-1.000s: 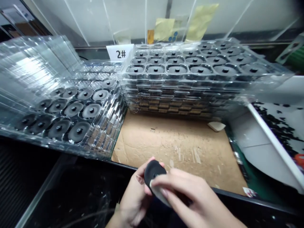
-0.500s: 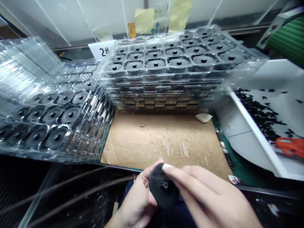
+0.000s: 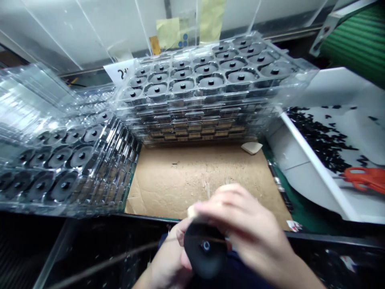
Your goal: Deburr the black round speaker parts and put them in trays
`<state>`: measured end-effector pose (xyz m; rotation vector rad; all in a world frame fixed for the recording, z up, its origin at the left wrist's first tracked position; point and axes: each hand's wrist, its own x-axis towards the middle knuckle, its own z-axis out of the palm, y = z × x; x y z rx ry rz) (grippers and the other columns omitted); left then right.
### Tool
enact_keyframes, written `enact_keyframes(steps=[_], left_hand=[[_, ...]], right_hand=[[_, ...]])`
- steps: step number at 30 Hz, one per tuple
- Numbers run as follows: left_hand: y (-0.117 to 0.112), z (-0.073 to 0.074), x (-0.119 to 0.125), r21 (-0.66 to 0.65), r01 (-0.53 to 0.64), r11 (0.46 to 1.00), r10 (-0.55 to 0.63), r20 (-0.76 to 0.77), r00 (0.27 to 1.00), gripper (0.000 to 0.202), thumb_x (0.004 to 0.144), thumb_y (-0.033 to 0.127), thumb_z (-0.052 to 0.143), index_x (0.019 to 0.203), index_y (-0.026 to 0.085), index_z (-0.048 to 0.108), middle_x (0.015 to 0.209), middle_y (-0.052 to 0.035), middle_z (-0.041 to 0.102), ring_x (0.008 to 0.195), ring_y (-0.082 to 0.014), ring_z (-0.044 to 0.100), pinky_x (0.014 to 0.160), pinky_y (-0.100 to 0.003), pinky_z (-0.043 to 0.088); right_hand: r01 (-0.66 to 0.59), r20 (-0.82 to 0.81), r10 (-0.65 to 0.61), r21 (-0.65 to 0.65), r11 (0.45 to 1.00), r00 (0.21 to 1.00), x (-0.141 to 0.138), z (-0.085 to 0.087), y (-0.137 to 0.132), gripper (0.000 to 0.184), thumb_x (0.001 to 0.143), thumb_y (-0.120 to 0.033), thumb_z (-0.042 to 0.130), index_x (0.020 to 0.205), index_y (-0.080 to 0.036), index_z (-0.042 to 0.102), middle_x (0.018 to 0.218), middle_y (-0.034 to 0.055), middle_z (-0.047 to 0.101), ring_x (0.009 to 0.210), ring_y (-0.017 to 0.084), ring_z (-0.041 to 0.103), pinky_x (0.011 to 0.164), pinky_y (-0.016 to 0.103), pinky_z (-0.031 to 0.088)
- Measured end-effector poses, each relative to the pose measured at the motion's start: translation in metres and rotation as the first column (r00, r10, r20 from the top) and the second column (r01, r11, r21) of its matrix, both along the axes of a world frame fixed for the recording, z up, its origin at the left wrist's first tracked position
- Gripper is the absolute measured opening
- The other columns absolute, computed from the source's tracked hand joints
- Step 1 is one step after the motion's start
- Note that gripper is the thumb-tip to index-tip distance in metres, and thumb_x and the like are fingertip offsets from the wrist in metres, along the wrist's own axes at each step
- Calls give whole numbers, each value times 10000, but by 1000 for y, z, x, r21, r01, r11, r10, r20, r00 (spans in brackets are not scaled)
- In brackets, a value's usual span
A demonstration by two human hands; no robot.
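Observation:
A round black disc (image 3: 200, 261) with a small ringed hub at its centre is tilted toward me at the bottom middle of the head view. My left hand (image 3: 170, 257) grips its left edge, with fingers partly hidden behind it. Over the top rim of the disc bends my right hand (image 3: 249, 224), its fingers together and somewhat blurred. A small cream-coloured piece (image 3: 191, 211) shows at the right fingertips, against the rim; its exact kind is unclear. Brown cardboard (image 3: 168, 180) lies just beyond both hands.
Stacked clear plastic trays (image 3: 192, 116) holding similar discs stand at the back, with another stack (image 3: 99, 172) at left. On the right, a white bin (image 3: 319, 172) contains small black parts (image 3: 319, 140) and orange-handled scissors (image 3: 363, 178). An off-white wedge (image 3: 252, 147) rests on the cardboard.
My right hand has moved up and left over the disc's top rim. The disc faces me more squarely and sits slightly lower. The whole view has shifted a little.

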<state>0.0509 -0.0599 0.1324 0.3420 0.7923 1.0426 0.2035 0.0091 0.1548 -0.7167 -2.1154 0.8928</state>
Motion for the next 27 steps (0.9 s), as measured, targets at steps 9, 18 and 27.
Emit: enact_keyframes(steps=[9, 18, 27], left_hand=[[-1, -2, -11, -61, -85, 995, 100, 313, 944, 527, 554, 273, 814, 1047, 331, 638, 1114, -54, 693, 1008, -265, 648, 783, -325, 533], [-4, -3, -18, -168, -179, 969, 222, 293, 930, 546, 549, 308, 805, 1070, 302, 643, 1212, -74, 646, 1046, -293, 631, 797, -335, 554], [0, -6, -8, -152, -235, 960, 262, 191, 946, 455, 579, 304, 805, 1010, 229, 682, 1002, -52, 729, 931, -173, 668, 854, -227, 499]], right_hand=[[384, 278, -288, -412, 826, 917, 26, -125, -12, 283, 842, -363, 474, 900, -223, 712, 970, 94, 615, 856, 218, 639, 702, 343, 555], [470, 413, -354, -223, 854, 839, 28, -131, -28, 289, 847, -319, 478, 1039, -189, 649, 912, 93, 599, 738, 207, 656, 610, 330, 553], [167, 89, -181, 145, 975, 979, -15, 4, -26, 281, 869, -170, 518, 1143, -222, 555, 912, 40, 690, 781, 169, 638, 690, 291, 490]])
